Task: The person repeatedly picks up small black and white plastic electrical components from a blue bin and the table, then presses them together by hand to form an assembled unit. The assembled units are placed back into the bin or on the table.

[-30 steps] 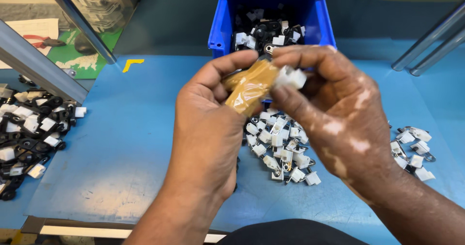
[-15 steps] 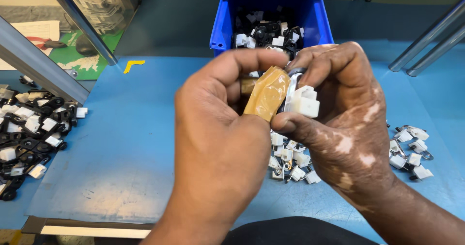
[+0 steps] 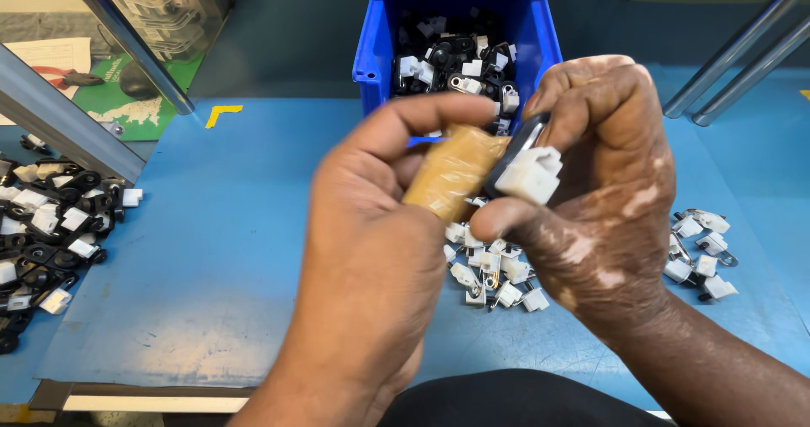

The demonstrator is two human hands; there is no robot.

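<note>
Above the blue table [image 3: 236,250], both hands meet at mid-frame. Left hand [image 3: 371,258]: fingers curled shut around a tan, tape-wrapped handle [image 3: 451,174], with the thumb stretched along its upper edge. The handle lies tilted, its upper end pointing toward the right hand. Right hand [image 3: 599,199]: closed in a pinch on a small white plastic clip [image 3: 530,175], thumb below and fingers curled over the top. A dark metal part [image 3: 516,147] shows between the handle and the clip; whether it belongs to the handle or to the clip cannot be told. Clip and handle end sit just beside each other, held up off the table.

Below the hands, partly hidden by them, a loose pile of white clips [image 3: 494,267] lies on the table. A smaller group of white clips with metal loops [image 3: 700,254] lies to the right, well apart from the pile. Behind the hands stands a blue bin [image 3: 540,30] holding mixed black and white parts. Along the left edge of the table lies a heap of black and white pieces [image 3: 46,233], beside a slanted grey metal bar [image 3: 59,115].
</note>
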